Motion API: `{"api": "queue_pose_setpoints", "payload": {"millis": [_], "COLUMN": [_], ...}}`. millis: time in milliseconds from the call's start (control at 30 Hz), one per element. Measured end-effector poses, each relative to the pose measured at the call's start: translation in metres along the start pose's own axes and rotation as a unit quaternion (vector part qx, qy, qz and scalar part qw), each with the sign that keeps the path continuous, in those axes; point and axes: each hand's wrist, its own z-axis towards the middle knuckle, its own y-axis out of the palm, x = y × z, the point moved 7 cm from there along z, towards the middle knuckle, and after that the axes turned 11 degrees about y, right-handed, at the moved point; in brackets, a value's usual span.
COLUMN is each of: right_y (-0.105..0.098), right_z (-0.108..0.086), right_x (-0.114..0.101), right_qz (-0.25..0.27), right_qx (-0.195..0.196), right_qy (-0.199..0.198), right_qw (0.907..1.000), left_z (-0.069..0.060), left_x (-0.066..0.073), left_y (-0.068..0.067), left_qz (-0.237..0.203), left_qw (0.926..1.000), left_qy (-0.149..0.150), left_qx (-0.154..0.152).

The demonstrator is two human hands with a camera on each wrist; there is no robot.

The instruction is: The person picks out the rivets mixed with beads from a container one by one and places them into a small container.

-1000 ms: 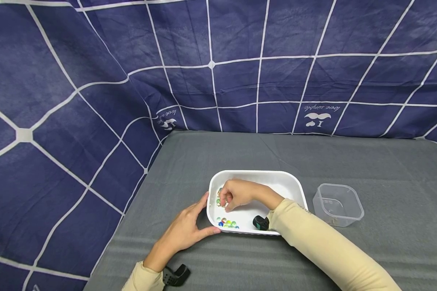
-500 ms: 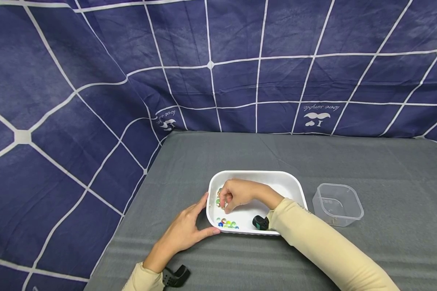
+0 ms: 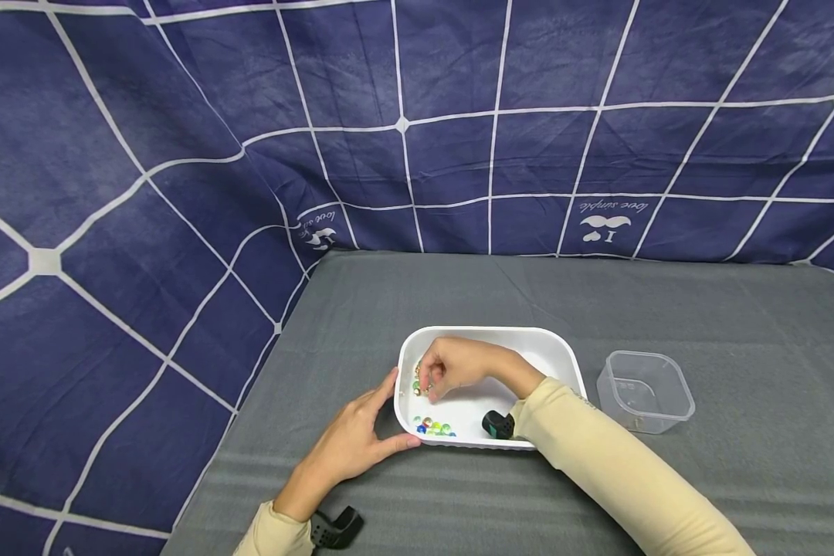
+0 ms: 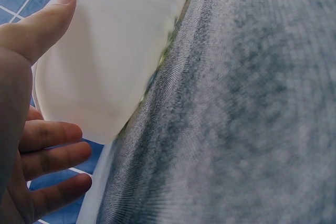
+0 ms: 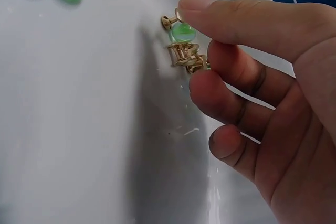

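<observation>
In the head view my right hand (image 3: 459,363) reaches into the left end of a white tray (image 3: 486,442), fingers bent downward. Small gold-coloured metal studs (image 5: 184,53) and a green marble (image 5: 182,32) lie beside its fingertips in the right wrist view. The thumb tip meets or overlaps one gold stud (image 5: 167,22); whether another finger pinches it is hidden. My left hand (image 3: 350,436) rests against the tray's left end, thumb at the near corner. Its fingers (image 4: 55,158) look spread and fairly straight in the left wrist view.
Several coloured marbles (image 3: 436,428) lie in the tray's near left corner. A clear plastic box (image 3: 656,394) stands right of the tray on the grey cloth (image 3: 403,293). Blue gridded curtains (image 3: 361,162) hang behind and at the left.
My right hand has shifted slightly toward the far side of the tray, and its fingers have moved a little among the gold studs. The left hand and tray stay put.
</observation>
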Motion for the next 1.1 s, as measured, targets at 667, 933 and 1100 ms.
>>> {"api": "queue_pose_setpoints", "payload": {"millis": [667,933,1100], "right_y": [-0.012,-0.016,-0.021], "right_z": [-0.005,-0.009,-0.012], "right_x": [-0.001,-0.004,-0.004], "right_qz": [0.025,0.015,0.005], "right_qx": [0.016,0.031,0.047], "right_qy": [0.002,0.000,-0.004], "right_qw": [0.9995,0.9994,0.9989], "left_z": [-0.001,0.000,0.000], "left_x": [-0.001,0.000,0.000], "left_y": [0.001,0.001,0.000], "left_qz": [0.003,0.001,0.003], "left_qw": [1.0000,1.0000,1.0000], "left_qy": [-0.001,-0.001,-0.001], "left_qx": [0.001,0.001,0.004]}}
